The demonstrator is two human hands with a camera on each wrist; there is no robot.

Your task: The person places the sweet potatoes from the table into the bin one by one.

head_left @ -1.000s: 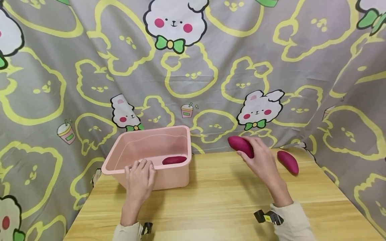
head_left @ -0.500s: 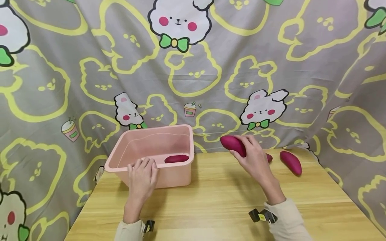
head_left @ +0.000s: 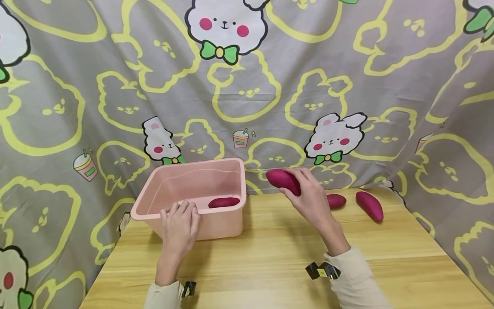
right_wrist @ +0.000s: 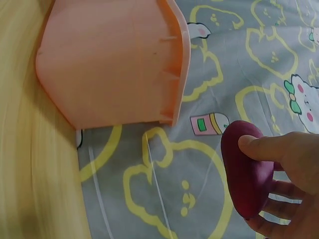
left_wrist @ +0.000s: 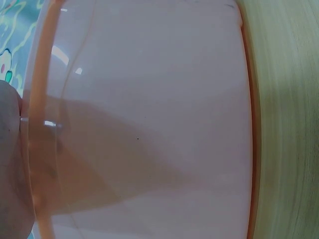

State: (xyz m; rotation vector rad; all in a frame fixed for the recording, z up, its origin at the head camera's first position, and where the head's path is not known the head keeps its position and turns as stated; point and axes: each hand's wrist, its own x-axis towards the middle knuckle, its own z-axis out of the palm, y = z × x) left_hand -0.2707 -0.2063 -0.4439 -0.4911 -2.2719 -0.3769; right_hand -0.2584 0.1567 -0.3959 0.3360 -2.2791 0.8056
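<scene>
In the head view my right hand (head_left: 311, 198) holds a purple sweet potato (head_left: 283, 180) above the table, right of a pink plastic bin (head_left: 224, 227). The right wrist view shows the thumb on one side of that sweet potato (right_wrist: 245, 174) and the fingers on the other. My left hand (head_left: 180, 225) grips the bin's front rim, its fingers curled over the edge. Inside the bin, at its right end, lies another sweet potato (head_left: 224, 202). The left wrist view is mostly the bin's outer wall (left_wrist: 164, 64), with part of the left hand (left_wrist: 11, 164) at the left edge.
Two more sweet potatoes lie at the back right of the wooden table (head_left: 262, 266): one (head_left: 336, 201) partly behind my right hand, the other (head_left: 369, 206) farther right. A grey patterned curtain (head_left: 247, 107) hangs behind and along both sides.
My right hand has moved left toward the bin with the sweet potato. One sweet potato on the table has come into view from behind that hand. My left hand stays on the rim.
</scene>
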